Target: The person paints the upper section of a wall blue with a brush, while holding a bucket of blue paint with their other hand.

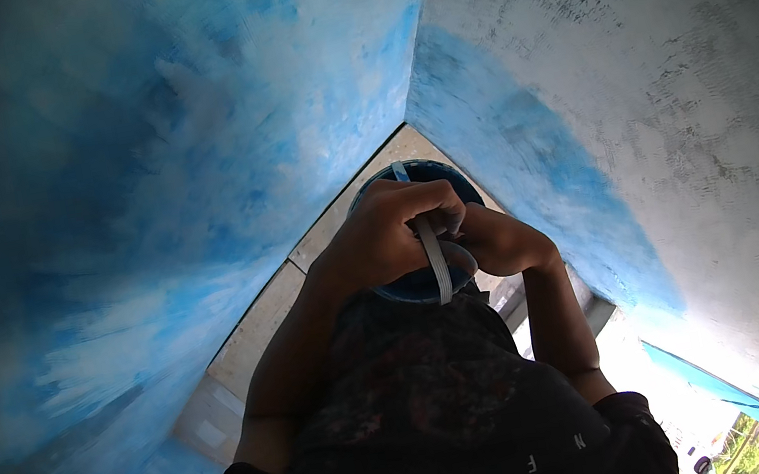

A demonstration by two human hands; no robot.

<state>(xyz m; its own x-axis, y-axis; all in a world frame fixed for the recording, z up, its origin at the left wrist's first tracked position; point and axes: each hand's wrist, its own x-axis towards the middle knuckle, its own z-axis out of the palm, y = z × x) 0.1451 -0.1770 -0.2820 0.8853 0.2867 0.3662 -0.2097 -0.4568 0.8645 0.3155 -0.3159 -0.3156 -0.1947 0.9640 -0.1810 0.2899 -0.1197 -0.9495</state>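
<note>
A round dark bucket with a blue-stained inside is in front of my torso, below both hands. Across its mouth runs a pale, flat, ribbed strip, possibly its handle; a bluish end shows at the far rim. My left hand is closed round the middle of the strip, fingers curled over it. My right hand meets it from the right, touching or nearly touching the left fingertips. The right fingers are mostly hidden, so what they hold cannot be told.
A wall with mottled blue and white paint rises on the left. The right wall is grey-white with a blue painted area near the corner. Pale floor tiles lie between them. Bright outdoor greenery shows at lower right.
</note>
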